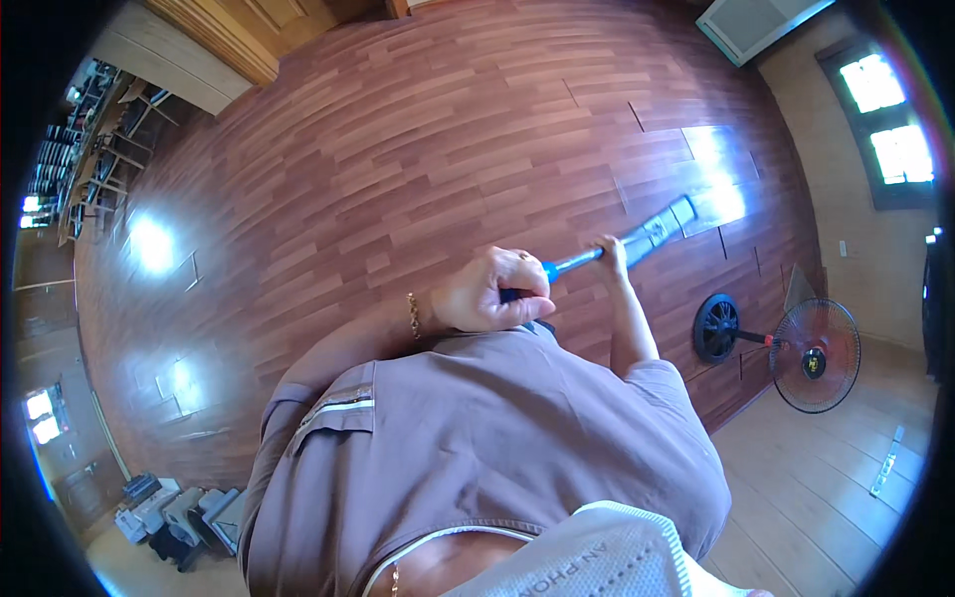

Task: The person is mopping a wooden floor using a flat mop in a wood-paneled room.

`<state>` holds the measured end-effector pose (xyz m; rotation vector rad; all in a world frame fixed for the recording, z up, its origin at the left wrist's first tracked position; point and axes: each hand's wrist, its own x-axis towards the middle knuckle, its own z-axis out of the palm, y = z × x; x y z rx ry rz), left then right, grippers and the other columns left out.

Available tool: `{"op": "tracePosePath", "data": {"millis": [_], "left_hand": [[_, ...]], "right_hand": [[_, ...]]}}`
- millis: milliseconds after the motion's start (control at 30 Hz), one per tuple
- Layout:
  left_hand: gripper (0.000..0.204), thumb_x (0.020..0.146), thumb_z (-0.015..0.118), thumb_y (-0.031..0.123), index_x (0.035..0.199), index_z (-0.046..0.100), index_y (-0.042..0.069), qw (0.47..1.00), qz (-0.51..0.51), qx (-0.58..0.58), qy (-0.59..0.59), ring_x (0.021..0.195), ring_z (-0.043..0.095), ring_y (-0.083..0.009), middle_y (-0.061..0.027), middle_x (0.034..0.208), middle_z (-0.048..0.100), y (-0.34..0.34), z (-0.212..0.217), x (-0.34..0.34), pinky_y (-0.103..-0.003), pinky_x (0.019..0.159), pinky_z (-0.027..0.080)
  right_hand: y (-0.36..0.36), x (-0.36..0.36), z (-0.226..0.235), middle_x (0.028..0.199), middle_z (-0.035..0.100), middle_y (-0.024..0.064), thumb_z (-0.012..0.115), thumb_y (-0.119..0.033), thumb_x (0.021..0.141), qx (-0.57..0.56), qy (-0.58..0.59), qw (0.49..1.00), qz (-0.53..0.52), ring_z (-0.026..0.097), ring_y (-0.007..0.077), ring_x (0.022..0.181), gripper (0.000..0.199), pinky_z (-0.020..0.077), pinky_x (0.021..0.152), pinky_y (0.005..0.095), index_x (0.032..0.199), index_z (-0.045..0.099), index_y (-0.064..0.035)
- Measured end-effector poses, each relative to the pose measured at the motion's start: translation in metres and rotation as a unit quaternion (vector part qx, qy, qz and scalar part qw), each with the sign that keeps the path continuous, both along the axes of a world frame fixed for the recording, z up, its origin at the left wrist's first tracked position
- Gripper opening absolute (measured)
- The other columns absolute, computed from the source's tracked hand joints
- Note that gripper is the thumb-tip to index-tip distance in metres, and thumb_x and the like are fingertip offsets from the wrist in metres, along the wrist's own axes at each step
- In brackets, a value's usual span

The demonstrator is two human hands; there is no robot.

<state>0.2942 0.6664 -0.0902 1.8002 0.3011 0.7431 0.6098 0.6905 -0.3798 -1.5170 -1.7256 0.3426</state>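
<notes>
My left hand, below a gold bracelet at the wrist, is wrapped round the blue upper end of a long-handled flat mop in front of my waist. Farther along the handle, to the right, the fingers of my right hand are closed round the pole. Beyond that hand the mop's long, narrow pale-blue and grey head reaches toward a bright reflection on the wood-look floor. Whether the whole head touches the floor I cannot tell.
To the right is a fan with a round black base. A long narrow strip lies on paler flooring. Desks and chairs line the far left; several grey machines stand at lower left. A white panelled box is at upper right.
</notes>
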Motion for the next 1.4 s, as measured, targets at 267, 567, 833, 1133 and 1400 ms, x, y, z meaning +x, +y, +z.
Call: {"op": "tracePosePath", "data": {"millis": [267, 567, 833, 1133, 1400], "left_hand": [[0.016, 0.082, 0.073, 0.013, 0.075, 0.065, 0.002, 0.989, -0.001, -0.119, 0.082, 0.069, 0.053, -0.0139, -0.0063, 0.073, 0.062, -0.013, 0.002, -0.009, -0.03, 0.064, 0.044], [0.015, 0.078, 0.075, 0.014, 0.073, 0.067, 0.002, 0.991, 0.085, -0.096, 0.03, 0.068, 0.058, -0.0201, -0.0084, 0.065, 0.062, -0.075, 0.044, -0.096, -0.035, 0.074, 0.048], [0.024, 0.076, 0.077, 0.022, 0.066, 0.059, 0.009, 0.973, 0.216, 0.068, 0.035, 0.057, 0.058, -0.022, -0.0022, 0.06, 0.058, -0.206, 0.119, -0.18, -0.039, 0.078, 0.048], [0.027, 0.072, 0.08, 0.016, 0.067, 0.054, 0.011, 0.885, 0.43, 0.155, 0.089, 0.055, 0.052, -0.0259, -0.0014, 0.056, 0.047, -0.345, 0.148, -0.176, -0.035, 0.062, 0.044], [0.032, 0.073, 0.079, 0.026, 0.066, 0.053, 0.009, 0.784, 0.571, 0.2, 0.139, 0.055, 0.053, -0.0247, -0.0041, 0.06, 0.048, -0.405, 0.19, -0.157, -0.034, 0.058, 0.045]], "right_hand": [[-0.079, -0.022, 0.038, 0.07, 0.064, 0.0139, 0.076, -0.011, 0.059, -0.138, 0.042, 0.987, -0.075, 0.064, 0.0331, 0.069, 0.016, 0.0501, 0.063, 0.0381, 0.073, 0.069, -0.0089], [-0.083, -0.107, 0.069, 0.06, 0.052, 0.0182, 0.075, -0.025, 0.074, -0.123, -0.001, 0.991, 0.054, 0.054, 0.04, 0.058, 0.033, 0.0423, 0.053, 0.0428, 0.061, 0.054, -0.0031], [-0.097, -0.25, 0.15, 0.06, 0.054, 0.0166, 0.071, -0.021, 0.074, -0.036, -0.008, 0.957, 0.287, 0.055, 0.0382, 0.06, 0.034, 0.041, 0.054, 0.0458, 0.057, 0.048, -0.0046], [-0.129, -0.375, 0.163, 0.062, 0.053, 0.0157, 0.076, -0.021, 0.075, -0.044, 0.024, 0.845, 0.533, 0.054, 0.0317, 0.058, 0.034, 0.0405, 0.053, 0.0407, 0.061, 0.05, -0.0036], [-0.19, -0.494, 0.162, 0.062, 0.053, 0.0147, 0.076, -0.021, 0.074, -0.086, 0.012, 0.658, 0.748, 0.052, 0.0297, 0.057, 0.028, 0.0414, 0.054, 0.0389, 0.066, 0.057, -0.002]]}}
